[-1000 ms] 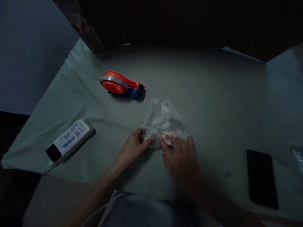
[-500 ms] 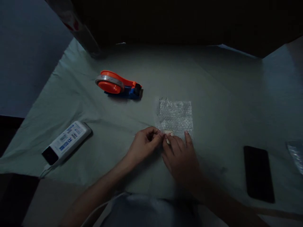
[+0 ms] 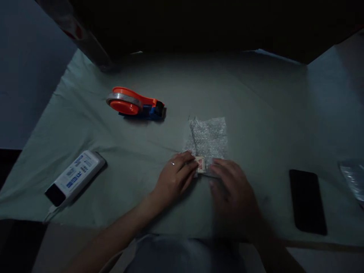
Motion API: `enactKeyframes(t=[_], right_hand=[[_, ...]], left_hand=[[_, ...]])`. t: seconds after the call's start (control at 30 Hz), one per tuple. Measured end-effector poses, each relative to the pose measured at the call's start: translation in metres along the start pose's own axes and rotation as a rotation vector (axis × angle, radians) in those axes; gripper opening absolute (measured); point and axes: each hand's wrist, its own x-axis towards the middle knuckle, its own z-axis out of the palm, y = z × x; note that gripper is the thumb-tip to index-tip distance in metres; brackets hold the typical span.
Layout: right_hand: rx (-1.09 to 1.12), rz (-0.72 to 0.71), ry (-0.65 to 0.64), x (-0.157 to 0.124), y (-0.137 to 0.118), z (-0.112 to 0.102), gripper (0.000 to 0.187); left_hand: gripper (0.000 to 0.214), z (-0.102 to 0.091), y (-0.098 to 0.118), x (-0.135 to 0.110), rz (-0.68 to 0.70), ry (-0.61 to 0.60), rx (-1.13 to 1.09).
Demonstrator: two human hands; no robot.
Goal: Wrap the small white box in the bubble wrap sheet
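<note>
A sheet of bubble wrap (image 3: 209, 134) lies on the cloth in front of me. On its near edge rests a small cream-coloured flat piece with red print (image 3: 200, 164), too dim to name further. My left hand (image 3: 173, 178), a ring on one finger, lies with its fingers laid over the left part of the wrap and touching the printed piece. To the right, my right hand (image 3: 236, 189) is blurred by motion, its fingers apart and over the near right corner of the wrap. I see nothing held in it.
An orange and blue tape dispenser (image 3: 136, 104) stands at back left. A white power bank with a cable (image 3: 75, 178) lies at left, a black phone (image 3: 308, 201) at right. More clear plastic (image 3: 352, 178) sits at the right edge. A large dark box (image 3: 199, 26) spans the back.
My hands, together at the small printed piece before, have parted. The right hand has moved right and the left has flattened onto the wrap. More of the piece shows. The view has shifted slightly.
</note>
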Motion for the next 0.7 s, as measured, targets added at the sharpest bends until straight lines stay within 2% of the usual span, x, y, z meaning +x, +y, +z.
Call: enactKeyframes(t=[0.07,0.1,0.17,0.23,0.33,0.47,0.6,0.7], right_hand=[[-0.054,0.246,0.104,-0.008,0.013,-0.01,0.031],[-0.074,0.378,0.111,-0.012,0.019,-0.012,0.037],[-0.061,0.582,0.072,-0.018,0.031,-0.011,0.051],[0.015,0.69,0.014,-0.019,0.037,-0.004,0.057],[0.142,0.747,-0.057,-0.011,0.037,0.008,0.053],[0.277,0.748,-0.134,0.005,0.03,0.013,0.029],[0.511,0.763,-0.047,0.016,0.017,0.013,0.027],[0.676,0.792,-0.027,0.023,0.003,0.019,0.022]], left_hand=[[0.026,0.0,0.001,0.0,-0.017,-0.002,0.0],[0.026,0.0,0.001,0.0,-0.031,-0.002,-0.012],[0.025,0.0,0.002,0.001,-0.047,0.003,-0.038],[0.024,-0.001,0.002,0.002,-0.047,0.005,-0.046],[0.023,-0.001,0.001,0.003,-0.035,-0.018,-0.039],[0.024,0.0,0.001,0.002,-0.025,-0.038,0.004],[0.023,0.001,0.0,0.002,0.019,-0.027,0.052],[0.023,0.0,0.001,0.004,0.034,-0.036,0.073]])
